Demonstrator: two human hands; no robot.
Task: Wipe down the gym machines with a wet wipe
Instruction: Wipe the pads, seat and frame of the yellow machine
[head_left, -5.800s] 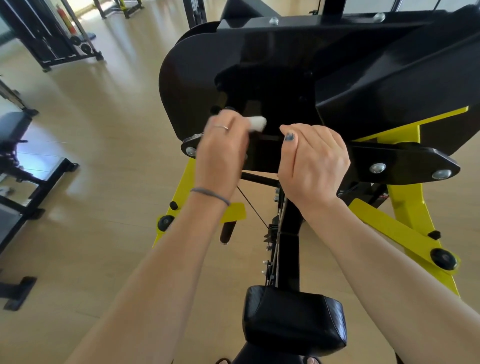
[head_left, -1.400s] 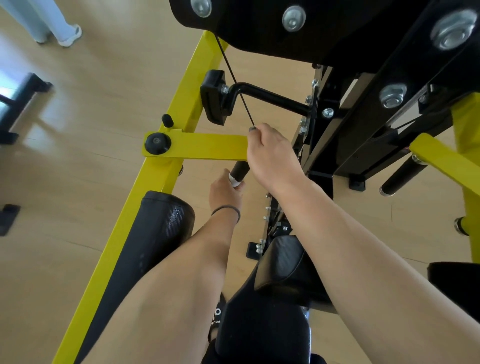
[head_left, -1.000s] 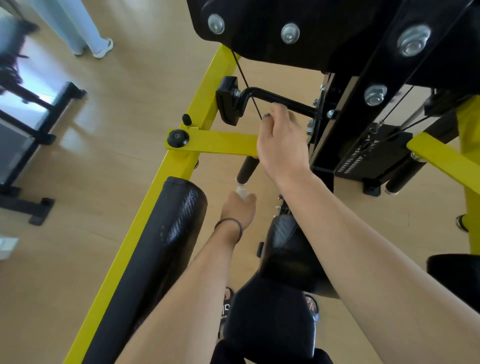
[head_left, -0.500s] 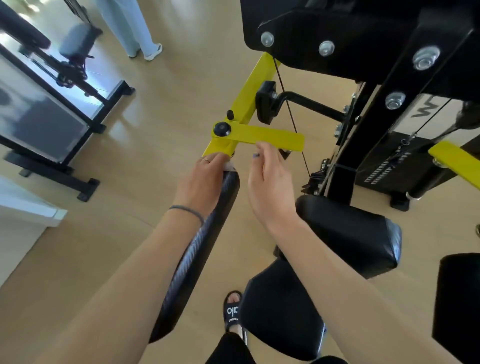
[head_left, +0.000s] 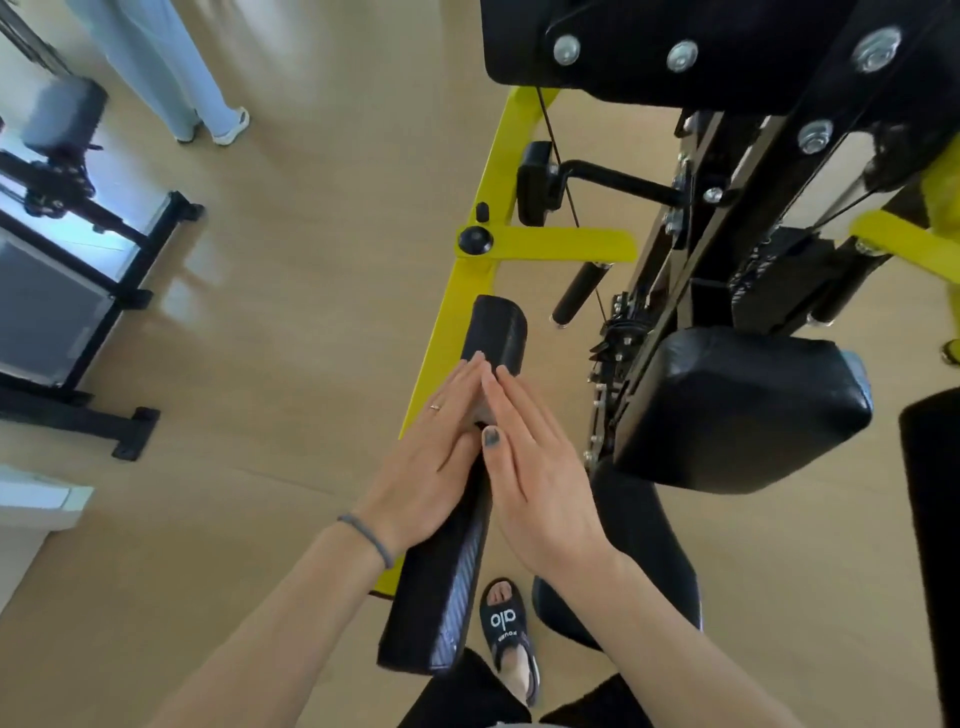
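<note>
The machine has a yellow frame (head_left: 467, 301) and black padding. A long black arm pad (head_left: 498, 327) slopes from the frame down towards me. My left hand (head_left: 431, 462) lies flat on the pad's left side with straight fingers. My right hand (head_left: 537, 467) lies flat on its right side, and the fingertips of both hands meet near the pad's upper end. A small pale grey patch (head_left: 479, 415) shows between the hands; it may be the wet wipe, mostly hidden under them.
A thick black cushion (head_left: 743, 410) sits to the right, and a black roller handle (head_left: 579, 291) hangs under the yellow crossbar. A person in light trousers (head_left: 171, 78) stands far left beside another black machine (head_left: 67, 291). My sandalled foot (head_left: 506, 634) is on the wooden floor.
Both hands have slid down the long pad towards me and flattened out. Half a second ago my left hand curled over the pad's top end and my right hand hovered by the yellow crossbar.
</note>
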